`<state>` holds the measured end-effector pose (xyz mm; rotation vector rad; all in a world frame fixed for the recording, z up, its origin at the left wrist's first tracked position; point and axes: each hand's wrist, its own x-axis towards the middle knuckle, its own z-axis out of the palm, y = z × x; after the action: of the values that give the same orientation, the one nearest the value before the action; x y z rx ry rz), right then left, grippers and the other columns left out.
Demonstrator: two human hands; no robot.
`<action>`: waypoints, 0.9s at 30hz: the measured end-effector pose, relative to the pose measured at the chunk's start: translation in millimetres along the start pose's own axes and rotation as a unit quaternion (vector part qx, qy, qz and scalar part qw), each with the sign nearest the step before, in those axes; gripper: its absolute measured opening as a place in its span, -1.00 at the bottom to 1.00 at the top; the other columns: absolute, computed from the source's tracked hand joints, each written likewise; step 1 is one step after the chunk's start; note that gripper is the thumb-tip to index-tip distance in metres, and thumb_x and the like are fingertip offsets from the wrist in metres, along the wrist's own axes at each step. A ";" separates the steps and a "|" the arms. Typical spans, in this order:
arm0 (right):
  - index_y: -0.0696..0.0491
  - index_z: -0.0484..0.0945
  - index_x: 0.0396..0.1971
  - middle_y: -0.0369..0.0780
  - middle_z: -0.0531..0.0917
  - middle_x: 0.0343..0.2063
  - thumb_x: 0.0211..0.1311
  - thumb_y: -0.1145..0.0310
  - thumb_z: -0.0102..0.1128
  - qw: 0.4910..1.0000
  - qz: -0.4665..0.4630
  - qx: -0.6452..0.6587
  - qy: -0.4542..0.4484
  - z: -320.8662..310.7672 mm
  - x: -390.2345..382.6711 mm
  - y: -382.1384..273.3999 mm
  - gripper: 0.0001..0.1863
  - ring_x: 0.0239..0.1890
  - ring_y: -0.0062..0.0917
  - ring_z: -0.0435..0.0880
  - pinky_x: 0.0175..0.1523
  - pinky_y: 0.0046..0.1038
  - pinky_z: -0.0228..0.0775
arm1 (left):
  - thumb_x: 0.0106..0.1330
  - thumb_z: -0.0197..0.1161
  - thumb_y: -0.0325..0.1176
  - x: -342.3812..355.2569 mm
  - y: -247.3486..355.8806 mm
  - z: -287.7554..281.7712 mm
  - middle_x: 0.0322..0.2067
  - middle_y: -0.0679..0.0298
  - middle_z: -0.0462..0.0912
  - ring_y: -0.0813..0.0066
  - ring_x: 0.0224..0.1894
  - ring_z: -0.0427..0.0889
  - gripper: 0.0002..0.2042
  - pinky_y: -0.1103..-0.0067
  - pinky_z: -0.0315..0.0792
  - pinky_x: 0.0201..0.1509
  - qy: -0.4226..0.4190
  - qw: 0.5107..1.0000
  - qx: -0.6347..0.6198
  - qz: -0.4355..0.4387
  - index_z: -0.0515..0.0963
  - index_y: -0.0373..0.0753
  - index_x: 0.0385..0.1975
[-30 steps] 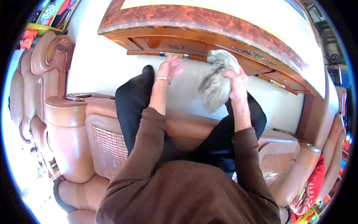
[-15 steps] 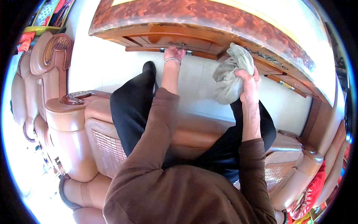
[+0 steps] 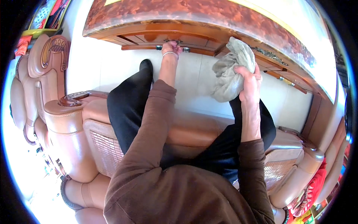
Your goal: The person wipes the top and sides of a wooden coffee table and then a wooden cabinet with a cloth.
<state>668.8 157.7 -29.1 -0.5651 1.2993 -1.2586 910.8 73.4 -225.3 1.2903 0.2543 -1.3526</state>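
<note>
Left fingers [image 3: 175,45]: drawn in narrow, belonging to the left hand [image 3: 171,49] with a pale band at its wrist; whether they close on anything cannot be told.
Drawer handle: the small dark ornate metal handle [image 3: 166,40] lies just ahead of these fingers, on the side away from the body, against the glossy orange-brown wooden drawer front [image 3: 143,38]; its long axis runs side to side, across the line of the forearm.
Nearer hand: the left, right at the handle; the right hand [image 3: 250,85] is well apart from it.
Grey-white cloth: the crumpled, soft grey-white cloth [image 3: 235,69] lies to the right of the left hand, above the pale floor, its longer way running from the person toward the cabinet, the far end leaning slightly right.
Right fingers: bunched around the cloth's right edge, thumb across its near face.
Right-hand handle: the longer dark scrolled metal handle [image 3: 269,55] is just beside the cloth, to its right.
Hidden at left: the left fingertips and the handle's middle, covered by the hand.
Hidden at right: most right fingers, behind the cloth; whether its far end touches the wood is unclear.
Cut off: the red-brown marbled tabletop [image 3: 167,13], beyond the upper edge, with glare at right.
</note>
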 end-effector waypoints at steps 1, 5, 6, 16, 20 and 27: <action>0.19 0.40 -0.09 -0.20 0.57 -0.26 -0.23 0.67 0.13 1.000 0.000 -0.005 0.001 2.5 -1.3 -0.8 -0.48 -0.25 -0.49 0.55 -0.09 -0.47 0.38 | -0.04 -0.06 -0.52 -0.8 3.4 -5.8 -0.73 0.25 0.29 0.38 -0.70 0.32 -0.94 0.49 0.36 -0.63 0.002 1.000 -0.016 -0.008 0.32 -0.24 -0.68; 0.21 0.39 -0.07 -0.18 0.57 -0.26 -0.21 0.66 0.13 1.000 -0.015 -0.007 -0.016 -3.1 1.9 -0.7 -0.47 -0.24 -0.48 0.56 -0.08 -0.48 0.38 | -0.11 -0.04 -0.50 -18.0 -12.8 -21.9 -0.73 0.25 0.30 0.36 -0.72 0.31 -0.97 0.47 0.32 -0.66 0.040 0.999 -0.025 -0.010 0.35 -0.23 -0.66; 0.21 0.39 -0.07 -0.18 0.57 -0.26 -0.21 0.66 0.13 1.000 -0.014 -0.008 -0.018 -3.9 2.6 -0.1 -0.47 -0.24 -0.48 0.56 -0.08 -0.48 0.38 | -0.12 -0.03 -0.49 -22.0 -16.1 -30.0 -0.73 0.25 0.31 0.36 -0.72 0.31 -0.97 0.47 0.32 -0.65 0.064 0.997 -0.034 -0.014 0.36 -0.23 -0.65; 0.09 0.33 -0.03 0.03 0.48 -0.33 0.01 0.09 0.19 0.677 -0.237 -0.686 -0.118 26.6 31.4 71.5 -0.44 -0.32 -0.07 0.54 -0.19 -0.17 0.40 | 0.18 -0.03 0.10 -58.3 -18.6 -85.0 -0.42 0.15 0.47 0.03 -0.27 0.47 -0.58 -0.07 0.32 -0.12 -0.106 0.974 -0.177 -0.093 0.36 -0.20 -0.57; 0.11 0.34 -0.07 0.05 0.40 -0.28 0.02 0.19 0.15 0.624 -0.251 -0.733 -0.102 64.8 25.4 109.5 -0.52 -0.41 -0.09 0.57 -0.34 -0.19 0.47 | 0.28 -0.25 0.19 -50.6 -39.6 -77.7 -0.42 0.30 0.45 0.07 -0.33 0.49 -0.52 -0.07 0.33 -0.14 -0.112 0.992 -0.038 -0.036 0.31 -0.11 -0.56; 0.28 0.34 -0.16 0.10 0.40 -0.35 -0.06 0.26 0.16 0.570 -0.305 -0.761 -0.051 95.2 22.1 123.9 -0.51 -0.44 -0.17 0.60 -0.45 -0.33 0.52 | 0.27 -0.31 0.22 -57.3 -47.9 -63.5 -0.50 0.31 0.34 0.27 -0.47 0.43 -0.50 0.13 0.49 -0.38 -0.086 0.995 -0.031 -0.035 0.25 -0.12 -0.57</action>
<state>795.7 144.9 -122.1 -2.4306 1.9448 -0.1525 887.7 168.7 -229.3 1.1141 0.2228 -1.4958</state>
